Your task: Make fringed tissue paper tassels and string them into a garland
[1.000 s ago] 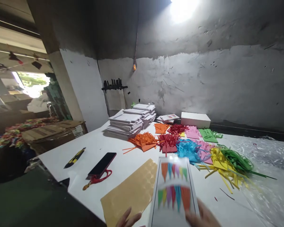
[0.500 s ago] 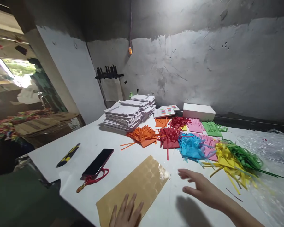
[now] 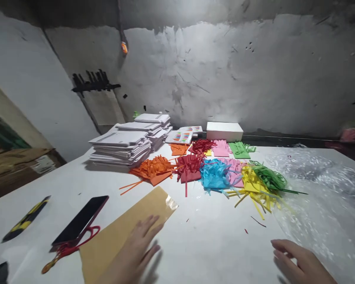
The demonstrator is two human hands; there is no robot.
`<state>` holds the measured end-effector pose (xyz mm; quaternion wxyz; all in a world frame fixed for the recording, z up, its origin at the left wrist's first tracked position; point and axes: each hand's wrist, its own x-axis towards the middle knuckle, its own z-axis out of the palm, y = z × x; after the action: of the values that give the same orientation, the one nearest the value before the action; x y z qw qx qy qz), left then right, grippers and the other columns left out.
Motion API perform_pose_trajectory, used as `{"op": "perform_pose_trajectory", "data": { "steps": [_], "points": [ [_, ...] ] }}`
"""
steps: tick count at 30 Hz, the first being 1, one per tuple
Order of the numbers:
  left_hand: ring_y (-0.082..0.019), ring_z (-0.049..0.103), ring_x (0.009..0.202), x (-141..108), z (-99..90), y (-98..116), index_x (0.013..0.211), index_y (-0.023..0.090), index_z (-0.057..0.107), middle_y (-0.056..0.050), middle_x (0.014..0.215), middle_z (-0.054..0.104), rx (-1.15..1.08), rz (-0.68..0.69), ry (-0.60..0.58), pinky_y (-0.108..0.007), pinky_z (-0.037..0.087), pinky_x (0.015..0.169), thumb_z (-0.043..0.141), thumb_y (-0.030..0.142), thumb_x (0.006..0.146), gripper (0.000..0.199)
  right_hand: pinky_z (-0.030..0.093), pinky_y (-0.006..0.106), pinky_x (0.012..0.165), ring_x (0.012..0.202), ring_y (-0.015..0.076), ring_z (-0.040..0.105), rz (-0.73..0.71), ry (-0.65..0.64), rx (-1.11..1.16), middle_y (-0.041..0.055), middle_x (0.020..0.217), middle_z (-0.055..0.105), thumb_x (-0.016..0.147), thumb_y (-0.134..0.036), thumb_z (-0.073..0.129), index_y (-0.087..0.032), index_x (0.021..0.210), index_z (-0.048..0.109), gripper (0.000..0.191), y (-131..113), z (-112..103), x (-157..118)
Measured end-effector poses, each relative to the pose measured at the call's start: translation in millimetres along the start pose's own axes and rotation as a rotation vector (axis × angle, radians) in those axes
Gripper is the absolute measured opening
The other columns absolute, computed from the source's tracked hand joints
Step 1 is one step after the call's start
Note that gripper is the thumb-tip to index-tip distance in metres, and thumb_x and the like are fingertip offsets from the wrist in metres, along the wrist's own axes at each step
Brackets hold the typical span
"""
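My left hand [image 3: 137,250] is over a flat brown paper piece [image 3: 118,232], fingers outstretched and holding nothing. Whether its fingertips touch the paper I cannot tell. A shiny transparent patch covers the paper's far right corner. My right hand [image 3: 300,262] is at the lower right above the white table [image 3: 213,244], with thumb and fingers apart and nothing between them. A transparent plastic sheet [image 3: 322,213] lies near it. Left of the paper is a black phone [image 3: 81,221] with a red cord [image 3: 90,234].
A yellow-black utility knife [image 3: 26,219] lies at left. White paper stacks [image 3: 121,144] stand behind. Colourful strip bundles include orange [image 3: 154,167], red [image 3: 189,165], blue [image 3: 214,173], yellow [image 3: 256,183] and green [image 3: 269,177]. A white box [image 3: 225,131] sits by the wall.
The view has swung right. My left hand has moved forward along the brown paper. My right hand has moved right and back, away from the paper.
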<state>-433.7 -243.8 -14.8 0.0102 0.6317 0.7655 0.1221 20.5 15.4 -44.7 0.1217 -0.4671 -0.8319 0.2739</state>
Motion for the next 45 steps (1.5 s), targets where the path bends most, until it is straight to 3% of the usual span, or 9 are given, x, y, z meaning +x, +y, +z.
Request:
{"op": "perform_pose_trajectory", "data": {
  "steps": [4,8,15,19,23,33,39,42,45],
  "points": [
    [-0.027,0.055,0.131,83.1,-2.4,76.5,0.134,0.034,0.059,-0.008,0.145,0.056,-0.322,0.282,-0.114,-0.043,0.049,0.107,0.051,0.032,0.097,0.039,0.055,0.037,0.087,0.098,0.026,0.071,-0.174,0.111,-0.157,0.0098,0.107,0.075,0.095,-0.04,0.042,-0.023,0.101,0.075,0.038,-12.6,-16.0,33.6],
    [-0.025,0.064,0.116,175.0,30.2,143.7,0.119,0.023,0.07,-0.01,0.13,0.067,-0.502,0.361,-0.239,-0.038,0.05,0.102,0.06,0.027,0.09,0.031,0.053,0.036,0.089,0.097,0.0208,0.068,-0.181,0.166,-0.234,0.0088,0.102,0.073,0.099,-0.02,0.042,-0.018,0.096,0.072,0.03,-28.8,-16.3,98.3],
    [-0.02,0.068,0.091,276.3,92.4,200.5,0.101,0.015,0.071,-0.009,0.102,0.072,-0.553,0.3,-0.145,-0.035,0.056,0.081,0.059,0.027,0.094,0.018,0.053,0.044,0.094,0.107,0.0211,0.064,-0.077,0.327,-0.395,0.0069,0.118,0.066,0.098,-0.033,0.061,-0.017,0.112,0.065,0.022,-0.3,-39.8,187.3],
    [-0.019,0.067,0.09,309.2,101.1,222.9,0.101,0.014,0.069,-0.006,0.099,0.071,-0.577,0.377,-0.107,-0.04,0.055,0.085,0.061,0.03,0.096,0.018,0.054,0.043,0.091,0.103,0.0204,0.065,-0.007,0.368,-0.451,0.0071,0.118,0.066,0.098,-0.036,0.061,-0.017,0.113,0.065,0.024,44.9,-78.5,199.7],
    [-0.018,0.067,0.086,342.2,113.6,257.9,0.099,0.014,0.069,-0.005,0.097,0.07,-0.613,0.456,-0.101,-0.037,0.056,0.081,0.064,0.028,0.094,0.016,0.056,0.04,0.086,0.093,0.0181,0.067,-0.138,0.299,-0.462,0.0047,0.106,0.069,0.097,-0.037,0.062,-0.016,0.106,0.066,0.024,66.3,-95.1,210.1],
    [-0.02,0.063,0.094,389.4,134.4,301.6,0.118,0.017,0.065,-0.011,0.118,0.06,-0.712,0.434,0.082,-0.037,0.054,0.086,0.059,0.003,0.084,0.036,0.051,0.034,0.08,0.087,0.0161,0.062,-0.408,0.454,-0.414,0.0005,0.087,0.063,0.096,-0.032,0.062,-0.017,0.081,0.061,0.021,56.6,-91.0,208.8],
    [-0.021,0.063,0.098,400.6,139.0,300.0,0.1,0.014,0.066,-0.007,0.112,0.064,-0.7,0.516,0.101,-0.04,0.054,0.086,0.062,0.023,0.095,0.011,0.047,0.037,0.082,0.09,0.0223,0.06,-0.432,0.458,-0.412,0.005,0.091,0.065,0.088,-0.019,0.063,-0.02,0.088,0.06,0.003,47.0,-89.3,198.0],
    [-0.02,0.065,0.096,402.5,144.2,298.0,0.106,0.015,0.065,-0.007,0.111,0.066,-0.688,0.525,0.102,-0.04,0.056,0.084,0.061,0.031,0.097,0.019,0.043,0.038,0.096,0.114,0.0249,0.056,-0.49,0.384,-0.439,0.0086,0.121,0.065,0.079,-0.009,0.061,-0.021,0.118,0.058,0.041,39.6,-92.2,197.9],
    [-0.02,0.066,0.094,404.4,148.4,295.2,0.108,0.015,0.065,-0.007,0.109,0.067,-0.669,0.523,0.097,-0.04,0.056,0.084,0.06,0.033,0.097,0.021,0.039,0.039,0.1,0.119,0.0256,0.055,-0.52,0.293,-0.505,0.0077,0.12,0.068,0.069,-0.001,0.061,-0.021,0.129,0.055,0.064,36.0,-95.9,204.4]
  ]
}}
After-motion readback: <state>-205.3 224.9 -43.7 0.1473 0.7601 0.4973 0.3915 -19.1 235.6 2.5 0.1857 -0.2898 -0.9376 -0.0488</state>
